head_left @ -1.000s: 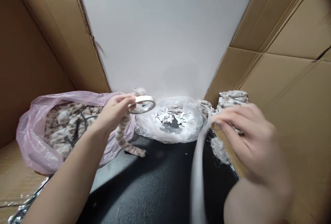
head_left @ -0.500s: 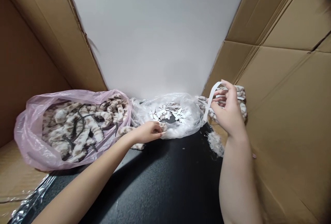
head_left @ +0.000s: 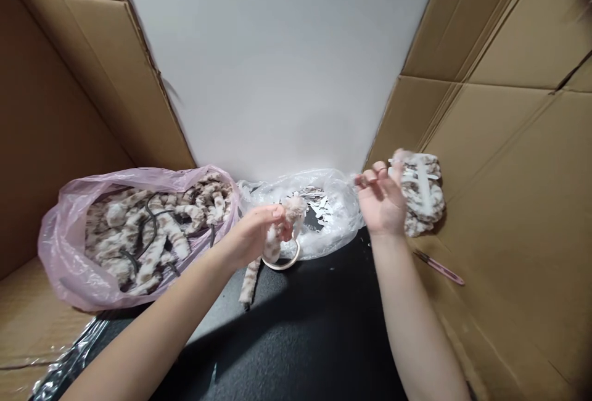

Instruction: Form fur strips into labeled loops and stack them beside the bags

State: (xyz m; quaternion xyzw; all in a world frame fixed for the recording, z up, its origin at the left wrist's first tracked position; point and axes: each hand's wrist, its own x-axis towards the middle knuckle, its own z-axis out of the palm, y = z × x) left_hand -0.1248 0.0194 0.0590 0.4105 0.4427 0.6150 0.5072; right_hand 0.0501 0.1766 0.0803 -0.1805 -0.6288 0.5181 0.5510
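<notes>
My left hand [head_left: 259, 231] is closed on a spotted furry strip [head_left: 294, 206], lifted over the front of the clear plastic bag [head_left: 342, 237]. A thin cream loop [head_left: 283, 265] hangs below its fingers. Beneath that hand a furry length [head_left: 250, 284] with a dark tip reaches down over the black table; whether it joins the held piece I cannot tell. My right hand [head_left: 383, 200] is raised palm-up with fingers apart and slightly blurred, holding nothing visible. Just beside it stands a stack of furry pieces [head_left: 419, 225] with a white strip [head_left: 424, 185] on top.
A pink plastic bag [head_left: 60, 247] full of furry pieces and dark cords stands at the left. White flat pieces [head_left: 319, 203] lie inside the clear bag. A pink-handled tool [head_left: 441, 270] rests on cardboard at the right. Cardboard walls [head_left: 499, 160] flank the black table [head_left: 296, 333].
My left hand has raised the furry strip from the clear bag's edge. My right hand has let go of the white strip and turned palm-up, shifting slightly left. The pink-handled tool has come into view.
</notes>
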